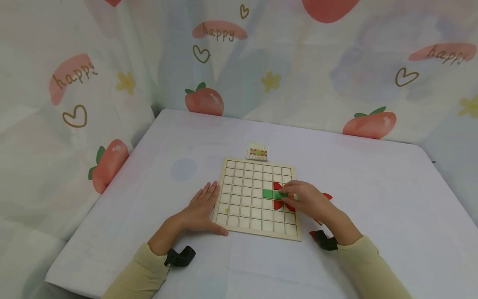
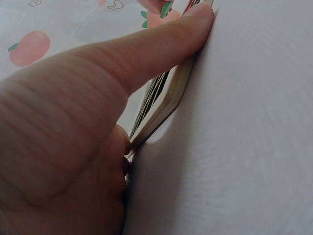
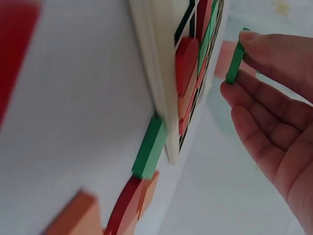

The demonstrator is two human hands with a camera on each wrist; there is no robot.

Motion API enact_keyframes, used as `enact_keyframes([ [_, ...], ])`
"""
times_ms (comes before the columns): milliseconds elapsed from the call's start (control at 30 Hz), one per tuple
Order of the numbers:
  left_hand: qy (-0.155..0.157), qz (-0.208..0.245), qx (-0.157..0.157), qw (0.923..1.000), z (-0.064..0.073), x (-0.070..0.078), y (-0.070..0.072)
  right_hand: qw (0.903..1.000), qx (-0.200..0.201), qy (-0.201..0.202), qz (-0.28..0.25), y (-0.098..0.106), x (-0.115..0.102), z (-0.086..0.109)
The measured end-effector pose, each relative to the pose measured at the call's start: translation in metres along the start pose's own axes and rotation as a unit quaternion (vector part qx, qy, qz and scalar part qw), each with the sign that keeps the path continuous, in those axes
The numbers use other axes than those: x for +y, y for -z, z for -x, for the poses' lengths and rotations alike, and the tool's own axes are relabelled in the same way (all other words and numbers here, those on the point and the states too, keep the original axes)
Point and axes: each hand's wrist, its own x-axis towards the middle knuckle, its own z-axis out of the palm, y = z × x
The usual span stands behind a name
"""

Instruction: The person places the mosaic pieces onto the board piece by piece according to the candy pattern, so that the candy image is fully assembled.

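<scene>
Rm o/ far brd (image 1: pixel 257 183), L grip (image 1: pixel 200 212) blocking near-L side.

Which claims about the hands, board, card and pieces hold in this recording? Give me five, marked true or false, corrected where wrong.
1. The right hand pinches a thin green flat piece. True.
2. The left hand grips a red piece. False: it lies at the pale wooden grid board, holding no piece.
3. The small square patterned card lies centred on the board. False: it lies at the board's far edge.
4. A second green flat piece lies off the board. True.
5. Every red piece is on the board. False: a curved red piece lies off it.
</scene>
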Motion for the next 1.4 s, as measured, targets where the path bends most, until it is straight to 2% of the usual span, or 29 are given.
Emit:
enact_keyframes([
  [167, 0.004, -0.003, -0.002, 1.0, -0.001, 0.0, -0.001, 0.9995, -0.004, 0.024, 0.022, -0.007, -0.008, -0.013],
  [367, 0.001, -0.001, 0.003, 1.0, 0.0, 0.001, 0.0, 0.9995, -0.014, 0.029, 0.004, -0.014, -0.015, -0.024],
  [633, 0.009, -0.003, -0.007, 0.9999, -0.001, 0.0, -0.001, 0.9988, -0.047, 0.012, 0.0, -0.019, -0.02, -0.035],
  [900, 0.002, -0.001, 0.0, 1.0, 0.0, 0.001, 0.001, 0.9971, -0.074, -0.001, 0.016, -0.019, -0.029, -0.047],
  [1400, 0.006, 0.0, -0.002, 1.0, 0.0, 0.0, -0.001, 0.9946, -0.093, 0.001, 0.047, -0.029, -0.032, -0.057],
])
